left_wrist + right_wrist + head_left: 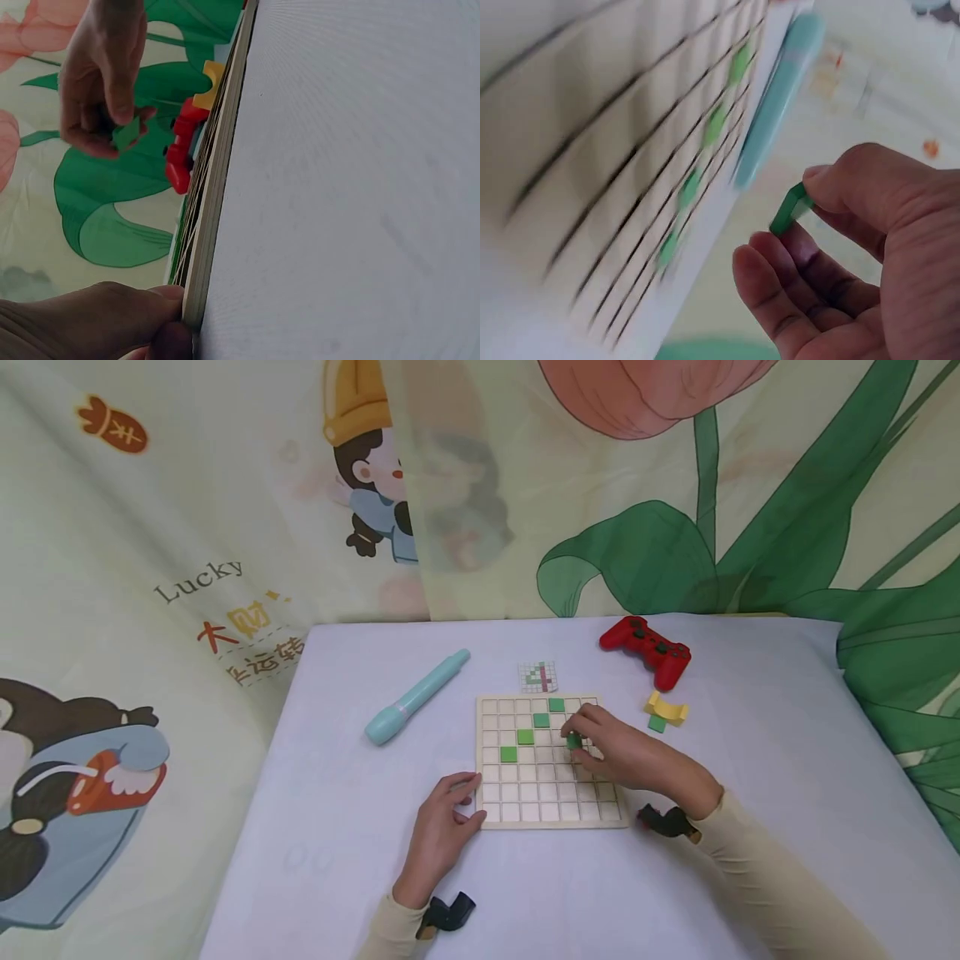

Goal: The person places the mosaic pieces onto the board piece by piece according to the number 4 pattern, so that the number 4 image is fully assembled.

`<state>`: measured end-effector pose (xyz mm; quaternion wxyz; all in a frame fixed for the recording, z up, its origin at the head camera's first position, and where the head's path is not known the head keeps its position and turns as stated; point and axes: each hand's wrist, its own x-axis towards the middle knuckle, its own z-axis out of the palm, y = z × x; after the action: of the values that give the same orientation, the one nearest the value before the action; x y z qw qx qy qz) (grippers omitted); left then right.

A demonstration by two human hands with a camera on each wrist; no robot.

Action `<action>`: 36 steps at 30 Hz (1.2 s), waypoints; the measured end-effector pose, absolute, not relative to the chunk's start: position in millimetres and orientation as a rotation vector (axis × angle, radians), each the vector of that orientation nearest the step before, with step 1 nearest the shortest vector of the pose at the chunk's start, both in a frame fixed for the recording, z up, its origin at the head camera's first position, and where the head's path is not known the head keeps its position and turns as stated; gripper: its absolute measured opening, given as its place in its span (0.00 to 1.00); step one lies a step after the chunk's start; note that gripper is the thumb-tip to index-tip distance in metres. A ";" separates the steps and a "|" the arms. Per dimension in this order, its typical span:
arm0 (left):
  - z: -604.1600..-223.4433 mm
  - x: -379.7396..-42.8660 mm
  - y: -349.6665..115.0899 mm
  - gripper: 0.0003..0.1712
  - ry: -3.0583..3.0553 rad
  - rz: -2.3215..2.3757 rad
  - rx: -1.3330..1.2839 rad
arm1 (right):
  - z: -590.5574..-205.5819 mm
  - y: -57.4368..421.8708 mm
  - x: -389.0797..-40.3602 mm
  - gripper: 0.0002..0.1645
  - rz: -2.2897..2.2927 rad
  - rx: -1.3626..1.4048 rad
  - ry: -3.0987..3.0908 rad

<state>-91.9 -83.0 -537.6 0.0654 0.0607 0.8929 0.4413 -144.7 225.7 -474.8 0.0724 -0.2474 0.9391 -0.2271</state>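
A wooden grid board (551,825) lies flat on the white table, with a diagonal row of green tiles (525,737) set in its squares. My left hand (440,831) rests against the board's left edge, thumb and a finger touching it apart from each other. In the left wrist view, that thumb (142,304) meets the edge. Over the board's right side, my right hand (630,752) pinches another green tile (789,210) between thumb and fingertips. From the right wrist view, this tile is held tilted, off the board.
Behind the board lies a small pattern card (537,677). A teal pen-like stick (416,697) lies at the left. To the right are a red game controller (647,649), a yellow curved block (666,707) and a loose green tile (657,723). A printed curtain (480,485) hangs behind the table.
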 end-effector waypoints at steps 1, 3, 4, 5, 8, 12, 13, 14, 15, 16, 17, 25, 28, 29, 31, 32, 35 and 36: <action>-537.4 -92.8 -82.6 0.32 2.688 1.336 0.188 | -475.2 215.4 -145.1 0.19 -0.683 -0.785 2.817; -537.0 -94.4 -81.9 0.31 2.679 1.344 0.199 | -476.6 195.1 -146.0 0.19 -0.669 -0.852 2.807; -536.7 -95.1 -81.5 0.31 2.676 1.346 0.203 | -478.2 185.3 -146.8 0.18 -0.654 -0.890 2.803; -536.5 -95.8 -81.1 0.31 2.676 1.344 0.209 | -480.0 176.0 -147.6 0.18 -0.634 -0.928 2.801; -535.8 -97.4 -79.8 0.31 2.674 1.347 0.217 | -488.1 153.4 -150.1 0.17 -0.541 -1.020 2.819; -535.2 -98.0 -78.4 0.31 2.660 1.356 0.224 | -498.0 138.2 -150.9 0.17 -0.428 -1.040 2.849; -535.2 -97.8 -78.3 0.31 2.658 1.357 0.225 | -500.0 136.7 -150.7 0.17 -0.416 -1.030 2.851; -535.1 -97.4 -78.4 0.31 2.658 1.353 0.225 | -501.4 135.7 -150.4 0.17 -0.420 -1.021 2.847; -535.2 -97.0 -78.7 0.31 2.658 1.350 0.222 | -502.6 134.9 -150.0 0.16 -0.423 -1.011 2.841; -535.2 -96.5 -79.0 0.31 2.662 1.345 0.219 | -503.4 134.3 -149.8 0.16 -0.428 -1.003 2.836; -535.3 -95.9 -79.7 0.31 2.667 1.341 0.216 | -504.3 133.8 -149.6 0.16 -0.430 -1.001 2.832; -535.9 -93.6 -83.7 0.31 2.674 1.330 0.197 | -506.4 130.8 -148.1 0.12 -0.411 -1.052 2.826; -535.3 -93.4 -83.6 0.31 2.673 1.321 0.187 | -507.1 131.6 -147.3 0.11 -0.420 -1.059 2.823; -535.2 -93.2 -83.7 0.31 2.673 1.318 0.183 | -507.9 132.1 -147.1 0.11 -0.427 -1.064 2.821; -535.0 -93.0 -83.7 0.31 2.667 1.321 0.175 | -509.0 132.9 -146.8 0.10 -0.440 -1.075 2.820; -535.2 -92.9 -83.7 0.31 2.666 1.323 0.173 | -509.5 133.4 -146.7 0.10 -0.446 -1.081 2.820; -536.0 -92.8 -83.0 0.31 2.667 1.330 0.174 | -510.4 134.8 -146.7 0.10 -0.451 -1.086 2.824; -536.2 -92.8 -82.8 0.31 2.670 1.333 0.176 | -509.6 135.3 -146.3 0.11 -0.444 -1.078 2.825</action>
<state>-92.8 -82.8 -536.2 0.0760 0.0587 0.8906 0.4446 -146.3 135.3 -509.6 0.0429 -0.3525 0.9235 -0.1452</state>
